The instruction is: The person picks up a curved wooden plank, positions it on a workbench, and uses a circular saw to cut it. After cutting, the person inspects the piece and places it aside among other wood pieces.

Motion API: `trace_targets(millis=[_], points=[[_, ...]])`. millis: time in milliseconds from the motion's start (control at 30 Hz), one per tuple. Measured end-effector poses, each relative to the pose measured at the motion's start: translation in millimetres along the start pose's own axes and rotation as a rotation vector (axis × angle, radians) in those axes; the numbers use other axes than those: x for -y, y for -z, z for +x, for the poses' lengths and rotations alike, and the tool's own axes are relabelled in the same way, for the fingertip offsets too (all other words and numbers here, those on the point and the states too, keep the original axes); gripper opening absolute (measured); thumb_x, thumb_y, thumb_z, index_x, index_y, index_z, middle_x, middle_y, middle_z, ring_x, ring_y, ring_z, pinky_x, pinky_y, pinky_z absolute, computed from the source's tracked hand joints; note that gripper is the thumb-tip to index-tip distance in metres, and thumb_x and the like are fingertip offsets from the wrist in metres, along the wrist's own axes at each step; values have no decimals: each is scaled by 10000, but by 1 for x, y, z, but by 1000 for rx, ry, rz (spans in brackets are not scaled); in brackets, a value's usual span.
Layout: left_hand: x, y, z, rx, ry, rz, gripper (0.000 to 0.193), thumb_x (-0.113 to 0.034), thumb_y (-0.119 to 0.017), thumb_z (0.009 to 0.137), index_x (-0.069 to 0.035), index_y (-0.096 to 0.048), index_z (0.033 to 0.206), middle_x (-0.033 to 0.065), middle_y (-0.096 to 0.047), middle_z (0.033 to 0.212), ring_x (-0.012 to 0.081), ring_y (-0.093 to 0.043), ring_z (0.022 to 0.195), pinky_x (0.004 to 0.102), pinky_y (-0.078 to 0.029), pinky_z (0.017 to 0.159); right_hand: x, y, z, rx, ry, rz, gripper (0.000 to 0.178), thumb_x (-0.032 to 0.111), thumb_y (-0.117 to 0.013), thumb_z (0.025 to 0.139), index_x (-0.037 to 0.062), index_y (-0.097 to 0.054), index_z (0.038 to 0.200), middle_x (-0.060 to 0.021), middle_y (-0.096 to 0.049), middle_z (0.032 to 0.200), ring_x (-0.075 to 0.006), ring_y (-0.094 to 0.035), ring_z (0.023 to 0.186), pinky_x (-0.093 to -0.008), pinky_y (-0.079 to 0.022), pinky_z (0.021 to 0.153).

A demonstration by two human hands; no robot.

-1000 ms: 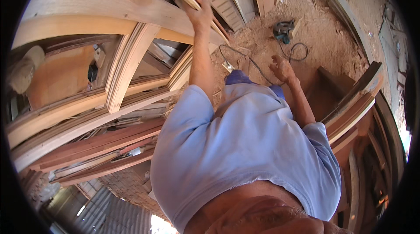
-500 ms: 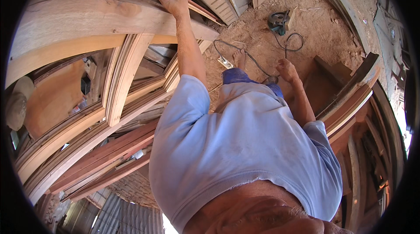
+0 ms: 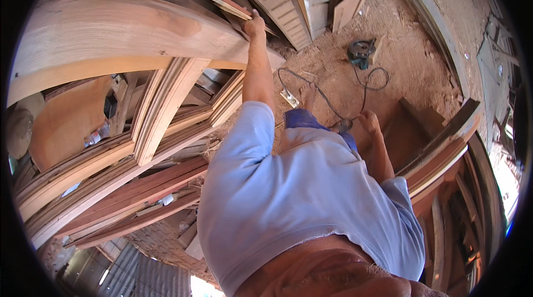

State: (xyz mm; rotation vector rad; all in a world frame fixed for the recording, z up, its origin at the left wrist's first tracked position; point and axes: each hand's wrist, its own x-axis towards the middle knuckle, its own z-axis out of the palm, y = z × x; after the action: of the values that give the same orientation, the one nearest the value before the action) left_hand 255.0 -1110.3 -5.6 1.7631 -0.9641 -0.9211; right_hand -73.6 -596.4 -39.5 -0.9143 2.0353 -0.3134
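Note:
My left hand [image 3: 255, 26] reaches forward past the end of a wide pale plank [image 3: 127, 25]. It is closed on thin wooden strips [image 3: 230, 7], one reddish and one pale; their far part is partly hidden. My right hand [image 3: 369, 123] hangs low by my right leg, fingers curled in. Whether anything is inside it is hidden. A black cable [image 3: 363, 94] runs along the ground close to this hand, and behind the cable sits a dark green circular saw [image 3: 361, 52].
A framed wooden panel [image 3: 166, 108] stands at my left, with reddish beams [image 3: 139, 194] below it. On the sawdust-covered ground lies a pale power strip [image 3: 288, 98]. Stacked boards [image 3: 438, 158] crowd my right side, and slatted panels [image 3: 272, 2] lean ahead.
The strips in my left hand have swung, and less of their length shows now. My left hand appears further right along the plank. The whole view has shifted slightly, and the saw appears lower.

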Motion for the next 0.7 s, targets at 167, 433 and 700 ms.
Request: trace_targets(millis=[167,433,700], points=[[-11,-14,36,-144,247,179,521,-223,-764,945,-2,-573,1377,231,-609,1371,350,-667,1181,474,-537,1018,0,2,-13,72,-184,244,306,249,-686,927,-33,-705,1044,-69,-702,810,-148,-651,696,-329,-526,622],[-29,-27,72,-164,-183,-215,680,27,-691,879,116,-407,1491,250,-610,1395,306,-578,1320,420,-432,1152,0,5,-4,80,-202,373,318,238,-671,941,-47,-705,1078,-79,-697,834,-154,-654,698,-303,-530,630],[103,-18,-29,320,-23,-152,443,-205,-655,1036,-27,-505,1412,60,-665,1046,145,-612,813,309,-527,634,27,-9,21,46,-47,295,335,226,-674,926,-68,-697,1086,-83,-705,854,-157,-663,719,-309,-547,647]])
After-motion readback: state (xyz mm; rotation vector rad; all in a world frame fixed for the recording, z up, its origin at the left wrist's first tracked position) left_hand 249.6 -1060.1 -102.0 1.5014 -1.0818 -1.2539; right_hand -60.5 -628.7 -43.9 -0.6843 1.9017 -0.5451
